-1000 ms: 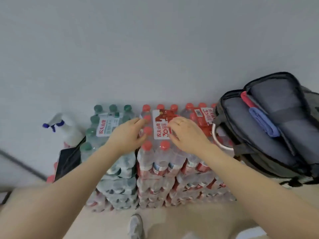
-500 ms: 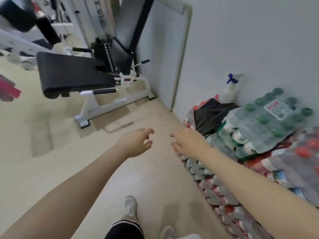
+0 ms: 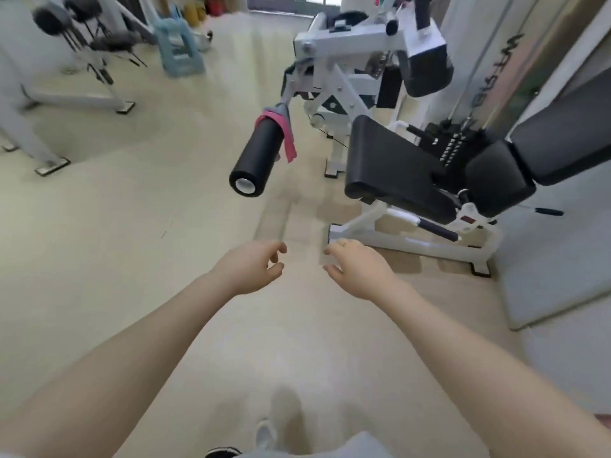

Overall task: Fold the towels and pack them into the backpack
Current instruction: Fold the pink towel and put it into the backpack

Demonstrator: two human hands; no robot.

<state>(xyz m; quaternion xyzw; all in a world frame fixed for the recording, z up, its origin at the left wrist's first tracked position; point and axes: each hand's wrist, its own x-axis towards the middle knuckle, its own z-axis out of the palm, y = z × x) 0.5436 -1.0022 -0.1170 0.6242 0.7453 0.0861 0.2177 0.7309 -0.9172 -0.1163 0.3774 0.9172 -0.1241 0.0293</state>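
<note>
From the head view, both arms reach out over the pale floor point(image 3: 99, 259), and each of the hands is empty: the left hand point(image 3: 251, 267) hangs with fingers loosely curled around nothing, and the right hand point(image 3: 355, 267) is relaxed the same way, a ring on one finger. Taking the black foam roller point(image 3: 259, 157) of the white gym machine point(image 3: 350, 57) as the landmark, a pink towel point(image 3: 286, 140) hangs over its far end, with a grey one point(image 3: 281, 110) bunched just above it; that makes two towels that I can count, one roller, two hands. The backpack is not in sight. The hands are well short of the roller. I'd guess the risk is snatching the pink one alone and dragging the grey one off onto the floor.
</note>
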